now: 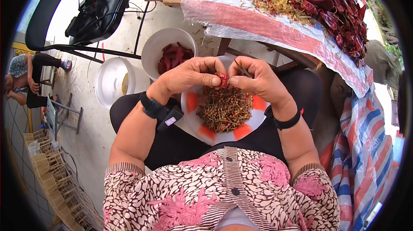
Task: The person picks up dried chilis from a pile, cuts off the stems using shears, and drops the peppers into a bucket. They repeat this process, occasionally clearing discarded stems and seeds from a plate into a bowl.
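Above a white and orange bowl (195, 121) on the lap, both hands meet at a small dried red chili (222, 80). My left hand (195, 75) is closed, pinching the chili between thumb and fingers. From the other side, my right hand (254, 77) pinches the same chili, and a thin dark stem-like piece shows between its fingers. Beneath the hands, the bowl holds a heap of chili stems and seeds (226, 110). The inner fingertips are partly hidden.
A white bucket (150, 50) with red chili pieces stands beyond my left hand, beside a white tub (114, 82). At upper right, dried chilies (327, 7) cover a striped sheet (258, 18). A black chair (43, 20) and a seated person (30, 74) are at left.
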Available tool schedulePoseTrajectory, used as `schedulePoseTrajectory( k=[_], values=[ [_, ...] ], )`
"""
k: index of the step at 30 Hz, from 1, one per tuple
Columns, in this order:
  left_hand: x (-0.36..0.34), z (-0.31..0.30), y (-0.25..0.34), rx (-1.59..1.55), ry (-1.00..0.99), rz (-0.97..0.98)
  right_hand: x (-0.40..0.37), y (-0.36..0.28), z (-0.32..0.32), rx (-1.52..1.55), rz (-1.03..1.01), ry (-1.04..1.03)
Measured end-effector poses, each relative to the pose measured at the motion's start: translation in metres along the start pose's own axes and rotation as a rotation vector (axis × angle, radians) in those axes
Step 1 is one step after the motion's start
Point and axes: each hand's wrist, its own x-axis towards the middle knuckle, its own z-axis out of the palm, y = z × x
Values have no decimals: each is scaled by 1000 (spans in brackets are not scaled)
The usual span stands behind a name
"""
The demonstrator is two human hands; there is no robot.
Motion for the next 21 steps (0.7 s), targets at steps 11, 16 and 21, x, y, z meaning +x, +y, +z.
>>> schedulePoseTrajectory(
  k=[11, 16, 21],
  values=[
    [-12, 1, -1, -153, -160, -31, 3, 13, 9, 349, 37, -300],
    [-13, -5, -3, -128, -216, -32, 5, 19, 2, 624, -108, -431],
    [-16, -4, 1, -111, -131, 10, 4, 11, -7, 257, -132, -267]
  ],
)
